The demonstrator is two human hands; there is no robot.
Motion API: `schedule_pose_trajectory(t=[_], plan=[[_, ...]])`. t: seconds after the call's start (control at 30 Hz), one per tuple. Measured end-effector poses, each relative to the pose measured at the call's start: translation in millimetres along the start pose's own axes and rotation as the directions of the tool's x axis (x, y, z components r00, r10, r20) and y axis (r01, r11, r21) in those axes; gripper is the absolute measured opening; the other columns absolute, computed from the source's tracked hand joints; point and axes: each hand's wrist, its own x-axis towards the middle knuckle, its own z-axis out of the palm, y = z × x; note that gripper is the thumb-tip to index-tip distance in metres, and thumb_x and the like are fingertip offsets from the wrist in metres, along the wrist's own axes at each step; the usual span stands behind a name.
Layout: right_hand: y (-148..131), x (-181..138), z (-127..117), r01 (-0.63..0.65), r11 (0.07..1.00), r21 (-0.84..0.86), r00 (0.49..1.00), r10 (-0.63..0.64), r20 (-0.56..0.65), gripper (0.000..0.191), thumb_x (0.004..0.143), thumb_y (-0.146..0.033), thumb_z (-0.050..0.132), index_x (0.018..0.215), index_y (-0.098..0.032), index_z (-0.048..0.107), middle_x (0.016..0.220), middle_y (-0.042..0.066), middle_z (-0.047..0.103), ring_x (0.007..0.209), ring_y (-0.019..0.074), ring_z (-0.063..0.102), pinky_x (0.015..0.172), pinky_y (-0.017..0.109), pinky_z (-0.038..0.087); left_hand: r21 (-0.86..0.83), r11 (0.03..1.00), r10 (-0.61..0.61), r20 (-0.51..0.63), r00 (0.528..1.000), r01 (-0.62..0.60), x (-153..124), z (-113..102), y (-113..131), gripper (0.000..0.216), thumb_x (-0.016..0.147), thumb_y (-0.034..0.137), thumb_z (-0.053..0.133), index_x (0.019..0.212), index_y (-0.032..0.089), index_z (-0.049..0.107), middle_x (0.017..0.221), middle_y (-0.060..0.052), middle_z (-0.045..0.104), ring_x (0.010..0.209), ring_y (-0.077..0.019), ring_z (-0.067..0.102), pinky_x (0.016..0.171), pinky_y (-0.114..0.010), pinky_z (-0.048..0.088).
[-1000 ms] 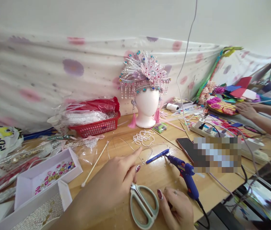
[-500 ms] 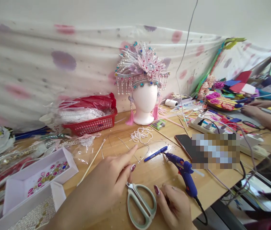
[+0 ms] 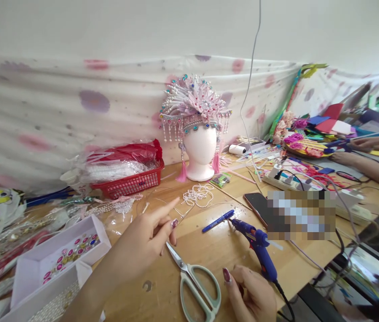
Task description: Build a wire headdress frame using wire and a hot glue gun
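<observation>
My left hand hovers over the wooden table, index finger stretched out toward the back. Its thumb and curled fingers pinch together on what looks like a thin wire. My right hand rests at the near edge with its fingers curled in; what they hold is hidden. Between the hands lie pale green scissors, blades pointing at the left hand. A blue glue gun stands just behind the right hand, with its cord running past that hand. Beyond it lie a blue pen and a pearl strand.
A white mannequin head wearing a pink beaded headdress stands at the back. A red basket is to its left, and white boxes of gems are near left. A phone, a power strip and another person's hands fill the right.
My left hand has drawn back to the left, away from the pen, uncovering the scissor blades. The right hand has barely moved. The view shifted slightly.
</observation>
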Motion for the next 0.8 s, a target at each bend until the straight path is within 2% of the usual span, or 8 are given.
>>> schedule_pose_trajectory(t=[0.13, 0.3, 0.6, 0.8], plan=[[-2, 8, 7, 0.002, 1.0, -0.01, 0.998, -0.001, 0.06, 0.032, 0.096, -0.014, 0.05, 0.067, -0.024, 0.039, 0.051, -0.008, 0.04, 0.04, 0.0078, 0.041, 0.043, 0.021, 0.033, 0.002, 1.0, 0.007, 0.008, 1.0, -0.007, 0, -1, 0, 0.063, 0.1, 0.04, 0.039, 0.158, 0.021, 0.026, 0.079, 0.003, 0.067, 0.06, -0.0125, 0.047, 0.061, -0.028, 0.04], [2, 8, 15, -0.011, 1.0, -0.02, 0.981, 0.014, 0.196, 0.035, 0.102, -0.023, 0.046, 0.067, -0.023, 0.042, 0.054, -0.005, 0.05, 0.045, 0.0089, 0.051, 0.047, 0.02, 0.038, -0.003, 1.0, 0.008, 0.023, 1.0, -0.008, 0, -3, 3, 0.064, 0.099, 0.038, 0.038, 0.159, 0.019, 0.025, 0.079, 0.002, 0.067, 0.058, -0.012, 0.046, 0.061, -0.028, 0.04], [20, -3, 20, -0.011, 0.999, -0.053, 0.978, 0.021, 0.207, 0.036, 0.105, -0.028, 0.045, 0.069, -0.022, 0.048, 0.056, -0.005, 0.053, 0.045, 0.0094, 0.052, 0.048, 0.02, 0.041, 0.006, 0.999, 0.032, 0.025, 0.999, -0.032, -3, -1, 5, 0.063, 0.099, 0.035, 0.038, 0.158, 0.017, 0.026, 0.08, 0.002, 0.069, 0.058, -0.0113, 0.047, 0.06, -0.027, 0.038], [19, -1, 19, -0.096, 0.995, -0.033, 0.976, 0.101, 0.191, 0.029, 0.103, -0.031, 0.05, 0.077, -0.022, 0.058, 0.06, -0.003, 0.06, 0.049, 0.0116, 0.058, 0.048, 0.02, 0.045, 0.008, 0.999, 0.046, 0.016, 0.999, -0.047, -4, 0, 6, 0.064, 0.099, 0.035, 0.038, 0.159, 0.016, 0.024, 0.08, 0.002, 0.07, 0.058, -0.0114, 0.046, 0.059, -0.026, 0.038]])
